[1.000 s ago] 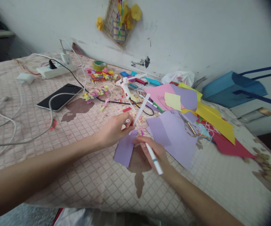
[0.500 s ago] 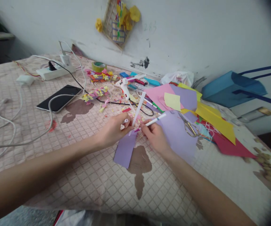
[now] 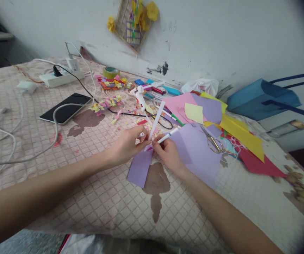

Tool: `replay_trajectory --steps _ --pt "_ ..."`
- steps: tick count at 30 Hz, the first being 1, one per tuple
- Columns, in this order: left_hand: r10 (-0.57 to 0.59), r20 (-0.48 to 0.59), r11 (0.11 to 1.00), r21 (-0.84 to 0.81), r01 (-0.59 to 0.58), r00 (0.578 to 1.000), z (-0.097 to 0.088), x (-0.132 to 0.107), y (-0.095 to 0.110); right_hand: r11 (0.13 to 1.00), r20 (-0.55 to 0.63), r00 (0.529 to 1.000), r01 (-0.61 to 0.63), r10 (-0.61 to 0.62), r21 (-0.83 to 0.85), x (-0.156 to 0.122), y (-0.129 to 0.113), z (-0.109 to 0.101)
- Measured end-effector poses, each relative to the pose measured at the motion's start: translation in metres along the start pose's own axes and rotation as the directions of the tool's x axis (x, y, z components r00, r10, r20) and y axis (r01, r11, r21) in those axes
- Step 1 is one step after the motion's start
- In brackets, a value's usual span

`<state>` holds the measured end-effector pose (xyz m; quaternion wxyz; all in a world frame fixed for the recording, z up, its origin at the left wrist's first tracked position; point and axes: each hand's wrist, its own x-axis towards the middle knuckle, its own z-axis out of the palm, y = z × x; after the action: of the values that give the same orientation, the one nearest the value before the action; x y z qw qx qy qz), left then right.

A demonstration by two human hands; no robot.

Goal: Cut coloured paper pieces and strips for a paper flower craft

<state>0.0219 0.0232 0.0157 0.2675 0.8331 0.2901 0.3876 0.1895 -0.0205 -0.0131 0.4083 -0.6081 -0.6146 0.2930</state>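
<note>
My left hand [image 3: 126, 144] is closed round a white stick-like strip [image 3: 157, 120] that points up and away, and it also pins the top of a small purple paper strip [image 3: 140, 167] lying on the checked cloth. My right hand [image 3: 169, 153] pinches a white marker pen [image 3: 167, 135], its tip down at the top of the purple strip, close to my left fingers. Both hands nearly touch over the strip.
Coloured paper sheets [image 3: 202, 116] and scissors [image 3: 213, 143] lie to the right. A white glue gun [image 3: 140, 96], paper scraps [image 3: 109, 102], a tape roll [image 3: 111, 72], a phone [image 3: 66, 108], a power strip [image 3: 62, 78] and cables lie behind. A blue bag [image 3: 262, 97] leans on the wall.
My right hand turned the marker round: a second ago its tail pointed toward me, now it points away and the tip sits at the purple strip. The left hand barely moved.
</note>
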Motion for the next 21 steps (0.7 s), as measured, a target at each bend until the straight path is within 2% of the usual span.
replay_trajectory --steps 21 --pt "-0.019 0.015 1.000 -0.019 0.019 1.000 0.0002 -0.0009 0.0023 0.997 -0.001 1.000 0.012 -0.012 -0.071 0.0034 0.0032 0.0016"
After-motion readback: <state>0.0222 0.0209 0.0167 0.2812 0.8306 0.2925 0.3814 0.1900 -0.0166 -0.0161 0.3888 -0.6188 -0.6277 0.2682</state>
